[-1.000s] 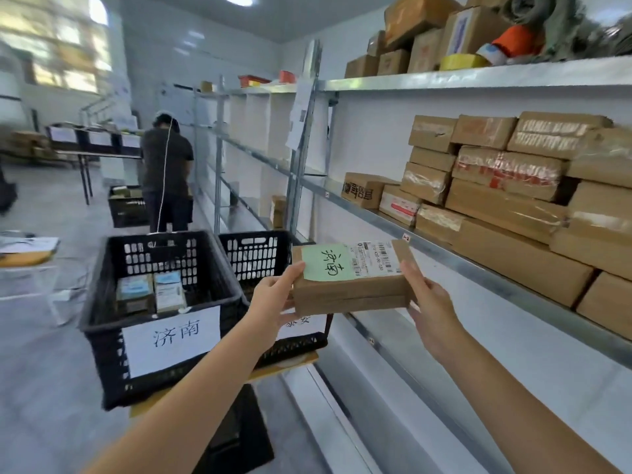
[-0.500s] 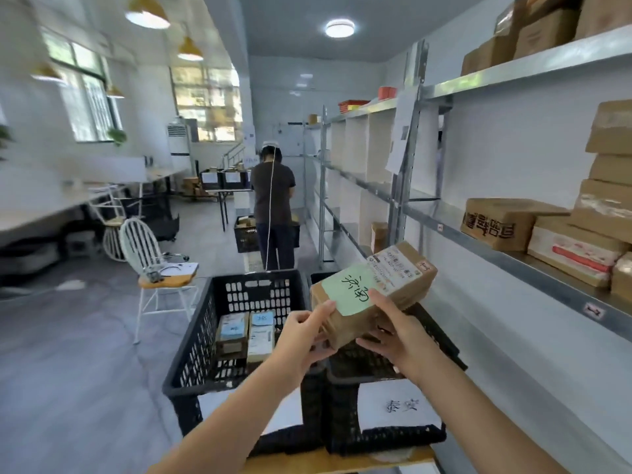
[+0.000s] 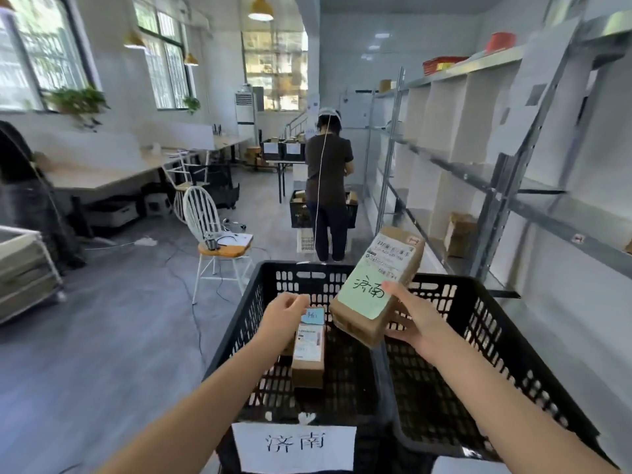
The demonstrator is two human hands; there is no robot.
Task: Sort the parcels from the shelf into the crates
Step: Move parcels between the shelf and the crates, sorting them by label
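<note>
The right hand (image 3: pixel 415 323) grips a brown parcel (image 3: pixel 376 289) above the right wall of the 济南 crate (image 3: pixel 246 313), long axis tilted up and away. The left hand (image 3: pixel 282 319) hovers empty, fingers loosely curled. Printed label blurred.

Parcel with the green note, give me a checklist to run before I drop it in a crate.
1. Destination: ok. The note and the label on the left crate both read 济南.
2. Hold: ok. The right grip pinches the parcel, thumb on top, fingers beneath.
3. Position: cannot tell. The parcel hangs about over the wall between the left crate and the right crate.
4. Left grip clear: not ok. It hangs open over the left crate, beside the parcel.
5. Room: ok. The left crate shows bare floor right of the boxes already inside.
</note>
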